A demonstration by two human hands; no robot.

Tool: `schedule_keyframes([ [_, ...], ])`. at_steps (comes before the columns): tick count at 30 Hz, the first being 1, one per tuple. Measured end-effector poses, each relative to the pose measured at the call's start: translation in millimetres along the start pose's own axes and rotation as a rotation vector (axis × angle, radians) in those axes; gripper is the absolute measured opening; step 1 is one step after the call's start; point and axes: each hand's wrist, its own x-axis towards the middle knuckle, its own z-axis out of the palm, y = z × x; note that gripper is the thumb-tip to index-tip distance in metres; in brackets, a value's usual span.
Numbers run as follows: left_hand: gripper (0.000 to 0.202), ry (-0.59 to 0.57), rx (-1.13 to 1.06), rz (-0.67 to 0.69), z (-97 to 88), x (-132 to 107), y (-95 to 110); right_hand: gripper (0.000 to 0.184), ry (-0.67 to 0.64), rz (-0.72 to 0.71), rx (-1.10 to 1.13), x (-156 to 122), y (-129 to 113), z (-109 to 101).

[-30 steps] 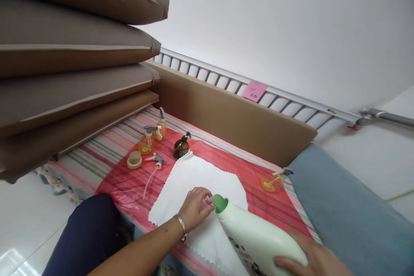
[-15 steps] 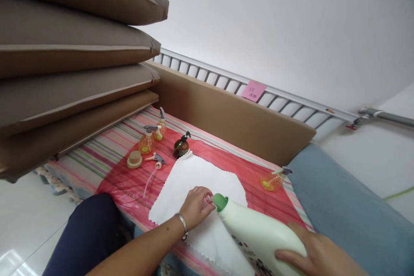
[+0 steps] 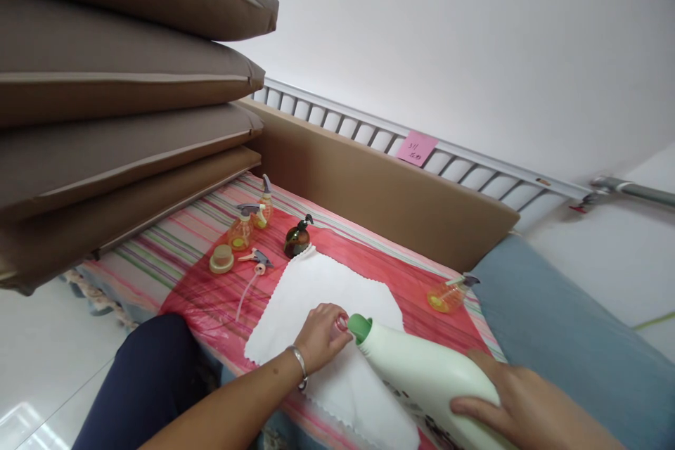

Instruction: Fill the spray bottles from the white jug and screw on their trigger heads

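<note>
My right hand point(image 3: 500, 394) grips a large pale green bottle point(image 3: 427, 369), tipped to the left. Its green spout point(image 3: 360, 328) meets the mouth of a small pinkish bottle point(image 3: 340, 324). My left hand point(image 3: 323, 337), wearing a bangle, is closed around that small bottle, and most of it is hidden by my fingers. Whether liquid is flowing cannot be made out. Below both hands lies a white cloth point(image 3: 316, 288) with a scalloped edge. A detached spray head point(image 3: 259, 261) with its clear tube rests left of the cloth.
Amber spray bottles point(image 3: 240, 233) stand at the left, near a beige round lid point(image 3: 221, 259). A dark pump bottle point(image 3: 297, 239) is behind the cloth. Another amber spray bottle point(image 3: 446, 295) lies tilted at right. Stacked brown cushions point(image 3: 126, 98) rise on the left; a brown panel point(image 3: 369, 183) lines the back.
The view has shifted slightly. My hands keep the same hold, with the spout still at the small bottle's mouth. Otherwise nothing has visibly moved.
</note>
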Motion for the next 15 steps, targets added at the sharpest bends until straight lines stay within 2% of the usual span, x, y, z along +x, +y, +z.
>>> schedule_keyframes([
  [2, 0.021, 0.003, 0.001, 0.0, 0.6, 0, -1, 0.033, -0.229, 0.008, -0.065, 1, 0, -1],
  [3, 0.021, 0.005, 0.002, 0.0, 1.0, 0, -2, 0.033, -0.29, 0.019, -0.096, 1, -1, -2],
  [13, 0.02, -0.002, 0.001, 0.0, 2.0, 0, -3, 0.032, -0.363, -0.002, -0.251, 0, -16, -12],
  [15, 0.02, 0.0, 0.0, 0.003, 2.0, 0, -3, 0.031, -0.341, -0.014, -0.286, 0, -17, -12],
])
